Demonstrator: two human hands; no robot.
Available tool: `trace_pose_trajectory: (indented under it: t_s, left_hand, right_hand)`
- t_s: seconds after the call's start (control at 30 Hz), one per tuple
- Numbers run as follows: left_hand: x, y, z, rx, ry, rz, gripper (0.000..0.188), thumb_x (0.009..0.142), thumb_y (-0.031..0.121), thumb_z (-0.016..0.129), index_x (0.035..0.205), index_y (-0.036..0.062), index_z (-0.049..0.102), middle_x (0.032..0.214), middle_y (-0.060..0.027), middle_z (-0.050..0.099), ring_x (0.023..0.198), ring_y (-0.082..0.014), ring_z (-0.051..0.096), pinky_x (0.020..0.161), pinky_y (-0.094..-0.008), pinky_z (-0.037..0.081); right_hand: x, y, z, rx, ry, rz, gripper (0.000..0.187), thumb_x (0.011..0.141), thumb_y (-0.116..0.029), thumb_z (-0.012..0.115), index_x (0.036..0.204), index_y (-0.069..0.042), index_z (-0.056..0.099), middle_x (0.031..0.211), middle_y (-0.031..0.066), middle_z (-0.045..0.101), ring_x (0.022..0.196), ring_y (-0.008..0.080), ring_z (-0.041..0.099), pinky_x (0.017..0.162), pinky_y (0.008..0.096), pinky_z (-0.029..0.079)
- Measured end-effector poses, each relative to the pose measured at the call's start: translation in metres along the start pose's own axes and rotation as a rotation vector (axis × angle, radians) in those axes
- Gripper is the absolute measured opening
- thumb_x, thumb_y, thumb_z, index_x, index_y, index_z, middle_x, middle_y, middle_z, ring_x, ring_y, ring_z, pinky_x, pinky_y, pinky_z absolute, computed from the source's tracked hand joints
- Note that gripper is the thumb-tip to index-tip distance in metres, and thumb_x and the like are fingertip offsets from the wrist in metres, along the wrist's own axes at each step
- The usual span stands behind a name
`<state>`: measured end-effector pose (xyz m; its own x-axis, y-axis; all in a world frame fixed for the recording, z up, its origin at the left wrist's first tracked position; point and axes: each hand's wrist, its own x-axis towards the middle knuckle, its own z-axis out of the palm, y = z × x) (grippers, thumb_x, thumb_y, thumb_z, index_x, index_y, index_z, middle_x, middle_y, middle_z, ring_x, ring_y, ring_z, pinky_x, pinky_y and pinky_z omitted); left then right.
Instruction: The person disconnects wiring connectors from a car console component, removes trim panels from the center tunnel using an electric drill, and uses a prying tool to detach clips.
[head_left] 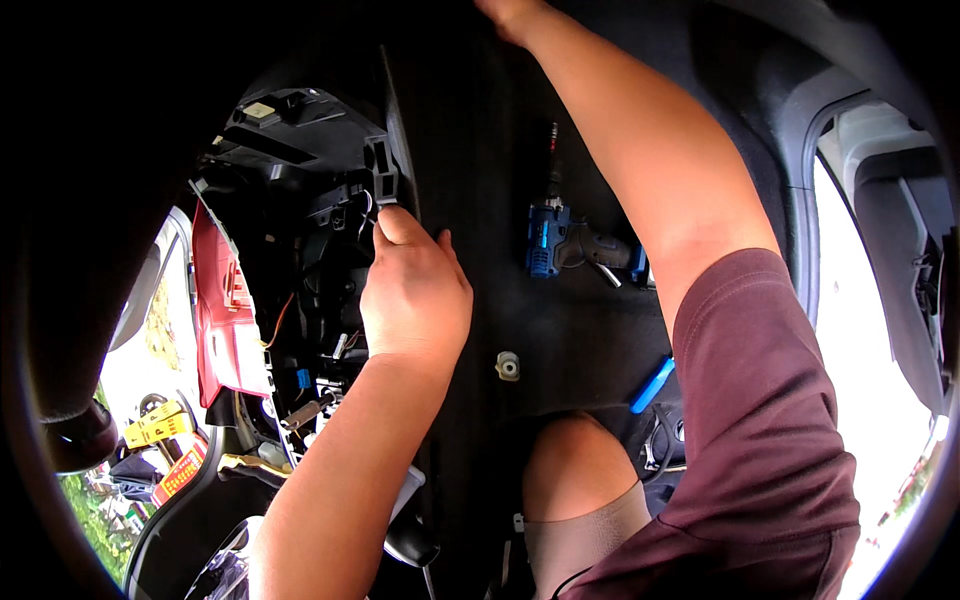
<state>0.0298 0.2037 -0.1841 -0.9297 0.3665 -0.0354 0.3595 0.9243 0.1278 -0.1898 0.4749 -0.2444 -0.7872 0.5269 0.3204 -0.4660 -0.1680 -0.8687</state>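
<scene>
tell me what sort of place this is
Probably a vehicle's interior, partly taken apart: an exposed orange wire and blue connector left of the left hand, a curved door frame at right, plus a blue power tool.

the left hand (415, 285) is at the lower end of a bracket (386, 183), along the right side of an open cavity (325, 270) with wires (283, 322) in it. right of that hand lies a power drill (548, 240) — its bit toward the upper edge of the view, where the right hand (512, 18) is partly cut off. below the drill sits a fitting (508, 366), above the knee (580, 465); a hand tool (653, 385) lies right of the fitting, beside the right sleeve (755, 390). at far lower left — packages (160, 424).
</scene>
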Motion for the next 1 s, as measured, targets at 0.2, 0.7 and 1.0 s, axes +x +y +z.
trace_pose_trajectory:
  t_s: [0.2,0.7,1.0]
  left_hand:
    - [0.000,0.000,0.000,-0.001,-0.038,-0.021,0.040,0.106,0.023,0.062,0.121,-0.0070,0.039,0.116,-0.0323,0.065,0.089,-0.0438,0.076,0.070,-0.0448,0.065]
    - [0.002,-0.001,0.003,0.036,-0.021,-0.008,0.040,0.106,0.023,0.062,0.121,-0.0067,0.039,0.118,-0.0313,0.065,0.088,-0.0418,0.077,0.067,-0.0428,0.066]
    - [0.000,-0.003,0.000,0.039,0.009,0.010,0.040,0.106,0.023,0.062,0.120,-0.0065,0.039,0.118,-0.0308,0.066,0.086,-0.0409,0.078,0.067,-0.0418,0.066]
  right_hand:
    - [0.000,0.001,-0.004,0.012,0.011,0.004,0.056,0.103,-0.029,0.064,0.149,0.001,0.055,0.144,0.0175,0.064,0.128,0.0299,0.059,0.110,0.0401,0.046]
    - [0.004,0.002,-0.004,0.028,0.023,0.008,0.060,0.102,-0.030,0.068,0.153,-0.004,0.053,0.144,0.0185,0.065,0.129,0.0319,0.061,0.109,0.0411,0.049]
    - [0.002,-0.002,0.004,0.038,0.032,0.047,0.063,0.101,-0.031,0.070,0.156,-0.007,0.051,0.144,0.0192,0.065,0.130,0.0330,0.063,0.108,0.0417,0.051]
